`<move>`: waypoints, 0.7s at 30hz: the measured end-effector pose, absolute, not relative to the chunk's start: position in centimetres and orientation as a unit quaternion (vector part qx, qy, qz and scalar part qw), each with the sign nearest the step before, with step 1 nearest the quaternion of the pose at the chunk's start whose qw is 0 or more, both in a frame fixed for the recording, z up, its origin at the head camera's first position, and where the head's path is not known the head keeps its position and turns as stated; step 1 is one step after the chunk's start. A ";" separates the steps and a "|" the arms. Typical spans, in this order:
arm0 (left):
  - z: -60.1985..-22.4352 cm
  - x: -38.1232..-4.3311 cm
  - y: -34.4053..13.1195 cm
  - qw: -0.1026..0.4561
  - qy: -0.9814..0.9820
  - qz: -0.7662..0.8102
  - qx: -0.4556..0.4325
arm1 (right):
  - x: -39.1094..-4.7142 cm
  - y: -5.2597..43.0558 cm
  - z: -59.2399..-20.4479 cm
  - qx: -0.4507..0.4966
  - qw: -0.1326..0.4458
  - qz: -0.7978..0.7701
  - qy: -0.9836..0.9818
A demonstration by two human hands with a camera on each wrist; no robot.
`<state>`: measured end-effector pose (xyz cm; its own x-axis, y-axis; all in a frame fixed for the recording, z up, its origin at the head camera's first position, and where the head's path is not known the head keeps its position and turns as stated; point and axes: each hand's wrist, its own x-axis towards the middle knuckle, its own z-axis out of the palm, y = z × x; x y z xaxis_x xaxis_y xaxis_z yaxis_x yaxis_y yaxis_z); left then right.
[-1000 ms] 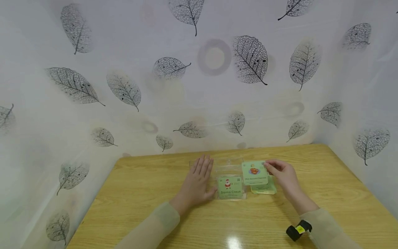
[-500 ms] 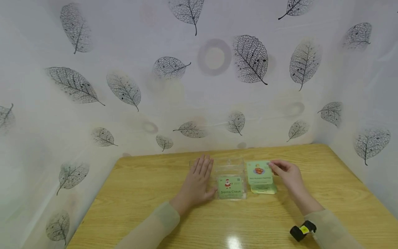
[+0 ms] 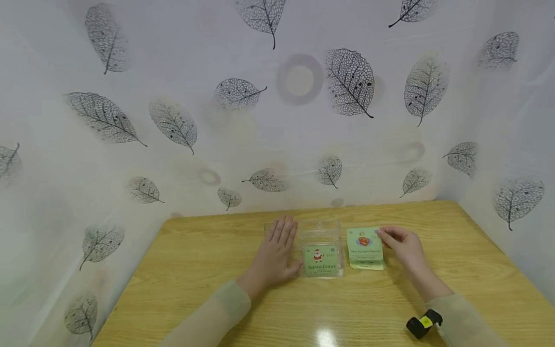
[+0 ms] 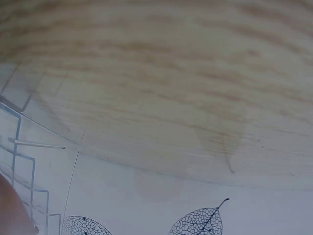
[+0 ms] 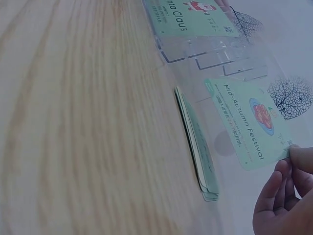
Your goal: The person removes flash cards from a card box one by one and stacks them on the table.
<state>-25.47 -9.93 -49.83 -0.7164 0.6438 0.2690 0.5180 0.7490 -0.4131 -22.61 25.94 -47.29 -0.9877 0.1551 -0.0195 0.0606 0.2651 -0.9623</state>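
My right hand (image 3: pixel 403 246) pinches the upper right corner of a green flashcard (image 3: pixel 363 238) between thumb and fingers. In the right wrist view that card reads "Mid-Autumn Festival" and is tilted above a small stack of green cards (image 5: pixel 195 147) on the table. To the left of the stack stands a clear plastic tiered holder (image 3: pixel 320 235). A "Santa Claus" card (image 3: pixel 321 261) with a red figure sits at its front. Fingers straight, my left hand (image 3: pixel 276 253) rests along the holder's left part and covers some of it.
The wooden table (image 3: pixel 195 270) runs back to a white curtain (image 3: pixel 299 144) printed with dark leaves. A black device with a yellow label (image 3: pixel 425 323) is worn at my right wrist.
My right hand has moved right with the Mid-Autumn Festival card, then slightly down, so the card now overlaps most of the stack. The left hand has stayed put.
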 end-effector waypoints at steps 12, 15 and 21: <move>-49.7 -25.7 -9.9 0.208 -0.912 0.159 -0.316 | -22.8 26.5 -48.4 -0.094 0.020 0.577 -0.811; -49.7 -25.7 -9.9 0.200 -0.914 0.157 -0.316 | -22.8 26.5 -48.6 -0.094 0.017 0.576 -0.812; -49.7 -25.5 -9.8 0.195 -0.916 0.150 -0.317 | -23.0 26.7 -49.1 -0.099 0.010 0.585 -0.805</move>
